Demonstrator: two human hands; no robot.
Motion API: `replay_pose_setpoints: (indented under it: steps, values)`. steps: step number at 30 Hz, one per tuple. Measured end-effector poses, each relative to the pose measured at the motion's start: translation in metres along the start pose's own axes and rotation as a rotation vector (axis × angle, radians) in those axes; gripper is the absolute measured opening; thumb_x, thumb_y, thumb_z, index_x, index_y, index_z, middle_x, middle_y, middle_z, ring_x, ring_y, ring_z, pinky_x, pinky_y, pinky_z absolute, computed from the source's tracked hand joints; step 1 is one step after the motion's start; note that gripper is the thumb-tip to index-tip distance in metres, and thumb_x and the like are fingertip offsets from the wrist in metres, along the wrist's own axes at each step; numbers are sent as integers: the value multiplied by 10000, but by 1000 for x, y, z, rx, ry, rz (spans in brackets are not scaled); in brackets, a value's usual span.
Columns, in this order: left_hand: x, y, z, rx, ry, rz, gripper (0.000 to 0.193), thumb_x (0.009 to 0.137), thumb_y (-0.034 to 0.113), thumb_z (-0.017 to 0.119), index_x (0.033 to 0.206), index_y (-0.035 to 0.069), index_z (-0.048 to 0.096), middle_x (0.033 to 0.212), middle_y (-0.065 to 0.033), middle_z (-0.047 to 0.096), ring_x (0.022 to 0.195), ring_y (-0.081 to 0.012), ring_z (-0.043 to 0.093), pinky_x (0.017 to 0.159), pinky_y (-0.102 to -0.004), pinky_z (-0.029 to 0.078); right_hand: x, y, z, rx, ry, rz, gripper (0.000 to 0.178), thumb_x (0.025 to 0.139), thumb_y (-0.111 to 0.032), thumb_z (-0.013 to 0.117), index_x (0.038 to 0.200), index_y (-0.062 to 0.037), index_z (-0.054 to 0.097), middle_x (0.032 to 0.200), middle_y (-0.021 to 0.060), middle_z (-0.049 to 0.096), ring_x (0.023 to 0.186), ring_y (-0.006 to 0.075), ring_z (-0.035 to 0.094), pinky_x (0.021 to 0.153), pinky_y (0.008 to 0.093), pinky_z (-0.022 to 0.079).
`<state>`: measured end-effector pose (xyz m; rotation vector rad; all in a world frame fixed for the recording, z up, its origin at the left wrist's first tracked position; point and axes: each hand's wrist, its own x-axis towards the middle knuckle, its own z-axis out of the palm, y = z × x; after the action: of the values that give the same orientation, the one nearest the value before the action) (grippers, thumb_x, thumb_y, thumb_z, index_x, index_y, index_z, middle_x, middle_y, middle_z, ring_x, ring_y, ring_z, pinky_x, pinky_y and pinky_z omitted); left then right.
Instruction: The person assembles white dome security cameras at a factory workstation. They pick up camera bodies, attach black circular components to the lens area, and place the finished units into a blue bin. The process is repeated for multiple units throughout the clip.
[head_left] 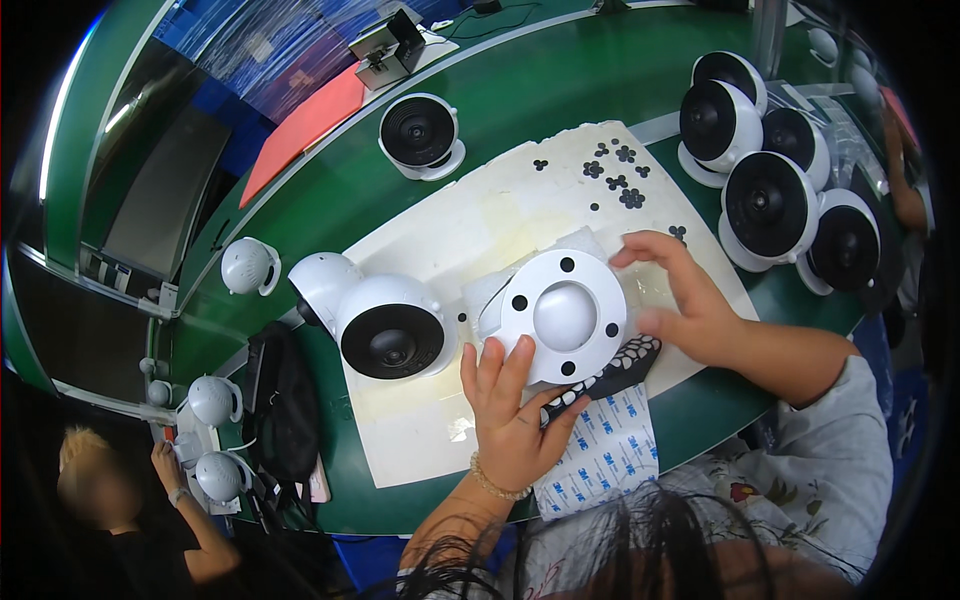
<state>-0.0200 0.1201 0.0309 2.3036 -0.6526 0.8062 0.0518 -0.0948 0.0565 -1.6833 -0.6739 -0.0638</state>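
Observation:
A white round camera (565, 318) rests on the cream board with its ring base up, black dots on the ring. My left hand (515, 410) grips the near-left edge of this base, fingertips on the ring and thumb below it. Close to that thumb lies a black sheet with white round holes (612, 372), partly under the base. Beside the base's right edge, my right hand (690, 310) is open, thumb and fingers apart; whether its fingertips touch the ring I cannot tell. A white backing sheet with blue print (605, 455) sticks out toward me.
On the cream board (410, 440) are loose black dot clusters (625, 170) and a black-faced camera (393, 330). Several more cameras (765, 205) crowd the right; one (420, 135) stands behind the board. A black bag (280, 400) lies left, near another person's hand (165, 465).

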Motion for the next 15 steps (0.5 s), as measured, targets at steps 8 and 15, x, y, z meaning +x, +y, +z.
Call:
replay_pose_setpoints:
  steps: [8,15]
  values:
    - [-2,3,-10,-10,-44,-6,208,658,172,719,803,38,656,1348,-202,323,1269,-409,229,1005,-486,189,45,-4,-5,356,-147,371,210,811,-207,600,887,-15,563,799,17,599,708,81,553,670,227,445]
    - [7,2,-13,-297,-79,94,270,609,73,710,859,38,615,1146,-153,539,977,-315,543,799,-399,418,137,17,-24,128,180,241,198,777,-222,586,845,-36,597,718,22,586,673,133,555,609,269,441]
